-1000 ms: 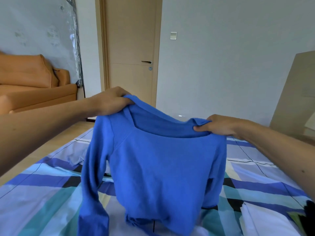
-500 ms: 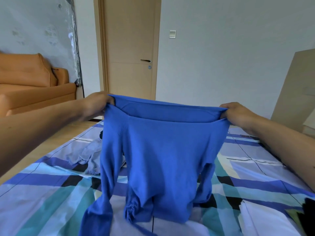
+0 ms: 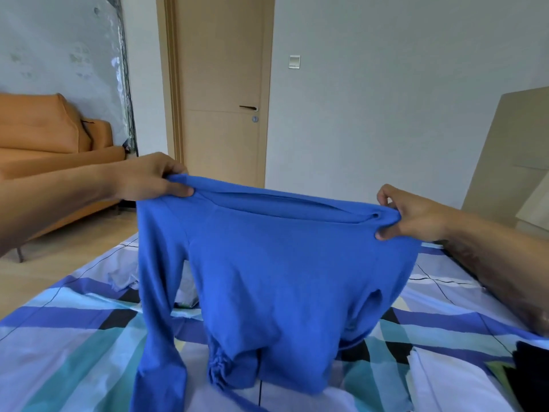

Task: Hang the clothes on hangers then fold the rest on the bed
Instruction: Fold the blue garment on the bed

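Note:
A blue long-sleeved top (image 3: 267, 281) hangs stretched between both hands above the bed (image 3: 74, 346). My left hand (image 3: 151, 179) pinches its left shoulder and my right hand (image 3: 407, 215) pinches its right shoulder. The neckline is pulled wide and taut. Both sleeves hang down; the left sleeve and the hem touch the patterned sheet. A pale grey garment (image 3: 124, 279) lies crumpled on the bed behind the top, partly hidden by it.
White folded cloth (image 3: 451, 379) and a dark item (image 3: 531, 370) lie on the bed at the lower right. An orange sofa (image 3: 44, 150) stands at the left, a shut door (image 3: 222, 93) ahead, a beige board (image 3: 511, 162) leans at the right.
My hands have moved apart, pulling the top's shoulders wide and its neckline straight. The top dropped a little lower over the bed.

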